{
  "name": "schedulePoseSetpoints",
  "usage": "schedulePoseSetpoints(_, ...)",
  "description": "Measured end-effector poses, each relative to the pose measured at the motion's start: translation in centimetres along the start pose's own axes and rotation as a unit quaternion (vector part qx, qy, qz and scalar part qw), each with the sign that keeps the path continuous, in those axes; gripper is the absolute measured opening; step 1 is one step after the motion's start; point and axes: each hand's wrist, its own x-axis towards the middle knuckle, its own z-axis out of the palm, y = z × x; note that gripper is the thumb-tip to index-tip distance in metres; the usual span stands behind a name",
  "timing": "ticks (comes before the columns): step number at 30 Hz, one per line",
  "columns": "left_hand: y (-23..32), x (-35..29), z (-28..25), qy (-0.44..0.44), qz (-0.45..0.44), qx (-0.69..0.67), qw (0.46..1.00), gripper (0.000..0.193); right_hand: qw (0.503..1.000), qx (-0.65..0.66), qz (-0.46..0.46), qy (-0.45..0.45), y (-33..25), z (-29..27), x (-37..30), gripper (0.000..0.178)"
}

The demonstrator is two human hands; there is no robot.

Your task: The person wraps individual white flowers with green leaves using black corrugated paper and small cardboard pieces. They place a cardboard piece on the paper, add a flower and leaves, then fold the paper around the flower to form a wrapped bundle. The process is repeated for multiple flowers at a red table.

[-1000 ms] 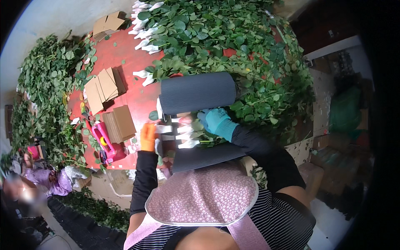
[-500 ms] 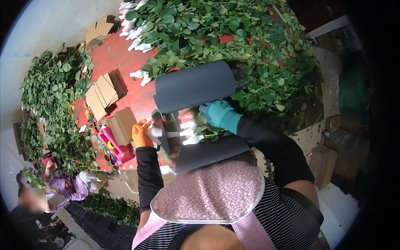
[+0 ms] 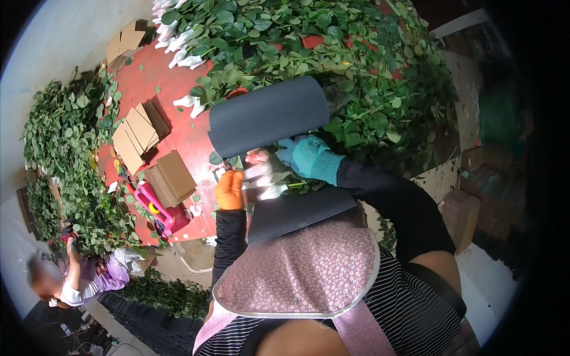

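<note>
Apparently the work is partway along: a few flowers (image 3: 256, 181) lie in a row between the hands, uncovered, with a black roll (image 3: 268, 115) just beyond and a black flap (image 3: 301, 212) on the wearer's side. Plenty seems left, judging by the leafy heap (image 3: 279, 50) beyond both hands and the stacked cards (image 3: 171, 179) left of the left hand (image 3: 230, 190). That orange-gloved hand has curled fingers beside the sleeves; whether it pinches one, I cannot tell. The teal-gloved right hand (image 3: 304, 156) bends over the stem side, its grip hidden. The flowers look pale, mostly white-sleeved, one pinkish head bare near the roll.
</note>
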Motion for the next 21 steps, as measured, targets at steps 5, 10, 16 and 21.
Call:
schedulePoseSetpoints(5, 2.2, 1.9, -7.1, -0.014, -0.18, -0.154, 0.971, 0.01, 0.989, 0.137, -0.03, 0.05, 1.7, 0.8, -0.6, 0.025)
schedulePoseSetpoints(10, 3.4, -0.5, -2.0, -0.262, -0.242, -0.136, 0.924, 0.015, 0.995, 0.072, -0.062, -0.038, 0.5, -1.6, -1.2, 0.031)
schedulePoseSetpoints(16, 1.7, -1.6, -0.4, -0.229, -0.114, -0.028, 0.966, 0.015, 0.989, -0.025, -0.007, -0.146, -1.2, -1.0, 0.2, 0.025)
schedulePoseSetpoints(21, 0.0, -3.3, -13.5, -0.092, -0.281, -0.057, 0.954, 0.015, 0.997, -0.008, -0.018, -0.076, -0.5, -0.2, -0.9, 0.022)
